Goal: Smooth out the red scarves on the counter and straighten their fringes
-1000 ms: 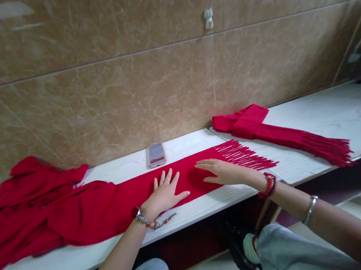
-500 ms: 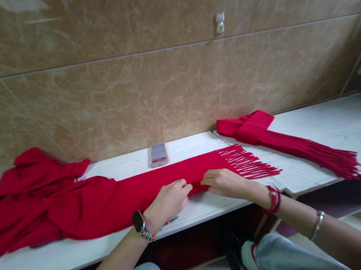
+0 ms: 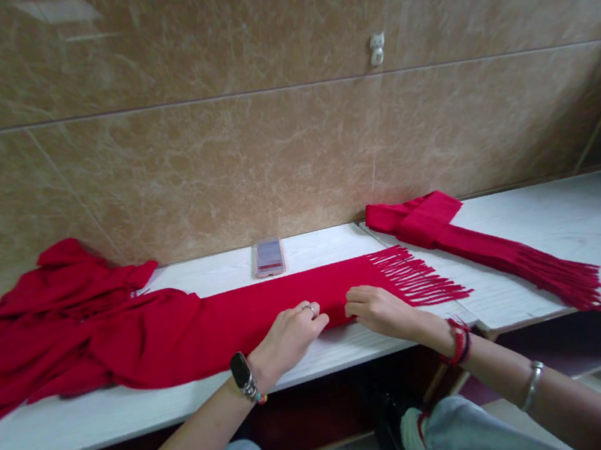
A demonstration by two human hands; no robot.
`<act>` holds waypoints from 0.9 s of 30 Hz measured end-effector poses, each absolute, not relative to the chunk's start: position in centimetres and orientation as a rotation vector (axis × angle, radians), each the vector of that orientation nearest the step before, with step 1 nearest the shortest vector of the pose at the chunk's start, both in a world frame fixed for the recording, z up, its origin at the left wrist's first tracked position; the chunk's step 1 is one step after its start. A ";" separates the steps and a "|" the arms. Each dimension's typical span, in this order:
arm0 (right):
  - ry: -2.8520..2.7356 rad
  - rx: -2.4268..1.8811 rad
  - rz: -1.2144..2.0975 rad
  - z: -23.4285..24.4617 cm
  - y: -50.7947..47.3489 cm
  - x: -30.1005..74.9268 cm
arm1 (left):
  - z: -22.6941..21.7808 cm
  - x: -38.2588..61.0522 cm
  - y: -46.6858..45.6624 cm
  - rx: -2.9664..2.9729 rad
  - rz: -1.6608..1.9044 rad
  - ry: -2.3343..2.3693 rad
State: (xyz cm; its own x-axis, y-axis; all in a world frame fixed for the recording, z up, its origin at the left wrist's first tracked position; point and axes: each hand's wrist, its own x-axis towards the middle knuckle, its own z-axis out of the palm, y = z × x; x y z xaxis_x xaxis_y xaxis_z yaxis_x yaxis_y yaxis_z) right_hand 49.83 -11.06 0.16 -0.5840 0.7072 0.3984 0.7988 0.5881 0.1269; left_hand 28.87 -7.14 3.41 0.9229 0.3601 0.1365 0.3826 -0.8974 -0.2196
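Observation:
A long red scarf (image 3: pixel 246 311) lies stretched along the white shelf (image 3: pixel 108 419), its fringed end (image 3: pixel 414 277) to the right and the rest bunched in a heap (image 3: pixel 38 335) at the left. My left hand (image 3: pixel 289 337) and my right hand (image 3: pixel 379 310) sit close together at the scarf's near edge, fingers curled and pinching the fabric. A watch and bead bracelet circle my left wrist; red cords and a metal bangle are on my right arm.
A second red fringed scarf (image 3: pixel 474 243) lies folded on the shelf to the right. A phone (image 3: pixel 268 257) rests flat against the marble wall (image 3: pixel 263 132) behind the scarf. My knees and a dark shoe (image 3: pixel 390 431) show below the shelf edge.
Both hands went from lying flat and spread on the scarf to curling shut on its near edge, drawn back toward me and closer together.

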 end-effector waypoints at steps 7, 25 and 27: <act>-2.618 -1.233 -0.033 1.8 -12.0 50.3 | 3.8 28.5 -8.3 -2.855 -0.019 -0.574; -2.856 -1.486 -0.202 3.3 -8.5 48.0 | 4.0 28.6 -8.5 -3.051 0.019 -0.613; -2.830 -1.443 -0.164 3.8 -8.5 47.6 | 3.8 28.5 -8.1 -3.068 -0.009 -0.588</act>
